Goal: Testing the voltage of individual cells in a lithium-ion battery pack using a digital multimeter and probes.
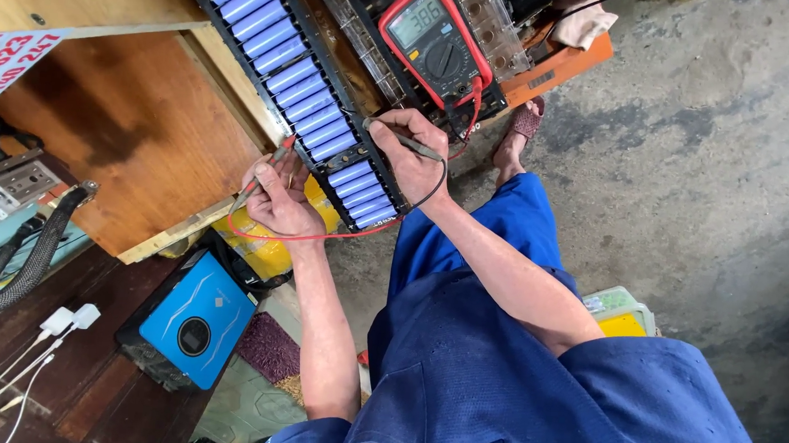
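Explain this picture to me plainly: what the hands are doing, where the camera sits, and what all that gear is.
The one picture comes from a camera worn on the person's head, looking down at their own bare arms and blue clothes. No machine is at work, only two hands. The left hand holds a red probe and the right hand holds a black probe. Both tips sit at the sides of a long battery pack, a row of pale blue cells in a black frame. Red and black leads run from the probes to a red-edged meter lying just beyond the pack, its screen lit with a reading. The pack rests over a wooden bench. Lower left stands a blue box with a round display.
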